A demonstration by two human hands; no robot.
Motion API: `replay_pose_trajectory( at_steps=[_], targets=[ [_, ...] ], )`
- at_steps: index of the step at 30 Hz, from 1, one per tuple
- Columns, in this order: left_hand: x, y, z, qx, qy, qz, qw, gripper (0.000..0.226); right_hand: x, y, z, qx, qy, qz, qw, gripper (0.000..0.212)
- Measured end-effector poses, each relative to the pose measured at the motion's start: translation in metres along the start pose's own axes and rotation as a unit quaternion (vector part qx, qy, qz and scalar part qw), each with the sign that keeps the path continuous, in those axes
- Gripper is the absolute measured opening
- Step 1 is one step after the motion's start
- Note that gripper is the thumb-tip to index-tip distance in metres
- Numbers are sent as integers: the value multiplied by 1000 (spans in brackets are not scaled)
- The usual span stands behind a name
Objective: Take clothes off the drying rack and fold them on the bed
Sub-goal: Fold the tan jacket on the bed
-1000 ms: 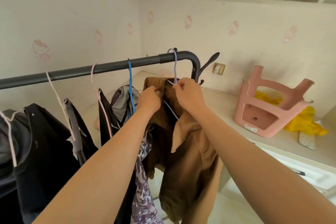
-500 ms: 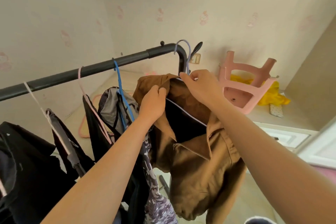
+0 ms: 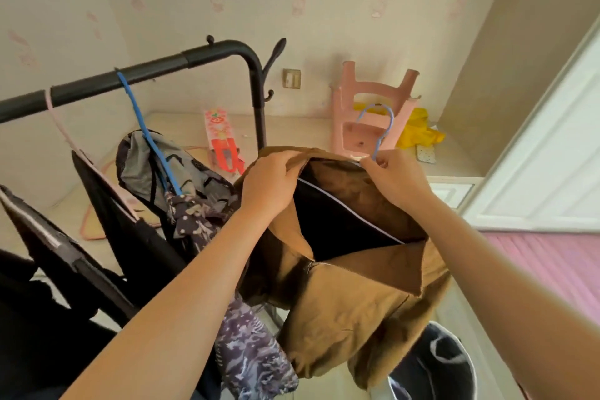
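between both hands, brown shirt (image 3: 350, 312)

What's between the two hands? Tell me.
Head view: between the left hand and the right hand gapes the open collar of the brown jacket, a lilac hanger crossing its dark inside.

Pale wallpaper (image 3: 341, 29) with faint pink cartoon motifs covers the walls. An upturned pink stool (image 3: 373, 96) rests on a cream ledge (image 3: 302, 130); a white door (image 3: 558, 153) stands at right.

Left hand (image 3: 271, 185) and right hand (image 3: 397, 178) grip brown shirt (image 3: 350, 295) beside black rack (image 3: 156, 71).
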State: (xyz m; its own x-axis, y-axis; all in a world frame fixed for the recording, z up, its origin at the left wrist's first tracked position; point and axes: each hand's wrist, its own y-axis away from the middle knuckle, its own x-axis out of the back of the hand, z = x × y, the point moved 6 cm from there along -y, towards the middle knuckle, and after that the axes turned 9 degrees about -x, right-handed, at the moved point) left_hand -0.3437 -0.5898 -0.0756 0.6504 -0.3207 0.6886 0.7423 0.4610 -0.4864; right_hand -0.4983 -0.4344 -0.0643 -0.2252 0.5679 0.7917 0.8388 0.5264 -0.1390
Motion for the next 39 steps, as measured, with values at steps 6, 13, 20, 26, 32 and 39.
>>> replay_pose_trajectory(
  at_steps=[6, 13, 20, 26, 32, 39],
  targets=[
    [-31, 18, 41, 38, 11, 6, 999, 33, 22, 35, 71, -30, 55, -33, 997, 38],
    [-49, 42, 68, 69, 41, 11, 997, 28, 43, 61, 134, -20, 86, -89, 992, 35],
    [-34, 54, 65, 100, 51, 28, 993, 26, 57, 73, 165, -23, 48, -138, 989, 31],
    [-19, 47, 58, 146, 103, 49, 983, 30, 61, 71, 165, -43, -62, -153, 985, 39],
    [-8, 44, 40, 223, 199, 86, 950, 24, 61, 68, 140, -64, -163, -151, 973, 35],
    [-15, 46, 52, 273, 286, 53, 917, 20, 51, 53, 99, -103, -383, -140, 907, 36]
  ],
)
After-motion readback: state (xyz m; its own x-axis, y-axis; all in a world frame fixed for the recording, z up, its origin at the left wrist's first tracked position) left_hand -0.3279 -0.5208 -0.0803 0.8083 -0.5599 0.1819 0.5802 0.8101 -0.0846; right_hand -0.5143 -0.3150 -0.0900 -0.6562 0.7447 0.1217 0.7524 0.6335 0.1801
